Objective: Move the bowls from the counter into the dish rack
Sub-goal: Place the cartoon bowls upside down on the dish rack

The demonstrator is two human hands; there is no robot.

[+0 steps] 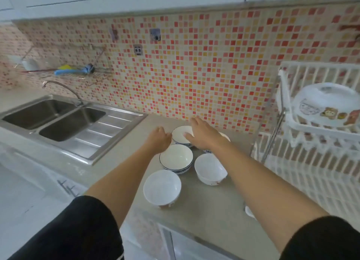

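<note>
Several white bowls stand on the grey counter (229, 197). The far bowl (180, 136) has a blue pattern; my left hand (158, 137) rests curled against its left rim. My right hand (202, 135) spreads open over its right edge and hides most of another bowl (225, 136) behind it. Nearer me stand a blue-rimmed bowl (176, 158), a plain white bowl (210, 169) and a white bowl (161, 187) closest to the counter edge. The white two-tier dish rack (315, 162) stands at the right.
A white lidded container (327, 107) sits on the rack's upper tier. A steel double sink (64, 121) with a faucet (62, 88) lies to the left. A wall shelf (74, 71) holds blue and yellow utensils. The mosaic wall is right behind the bowls.
</note>
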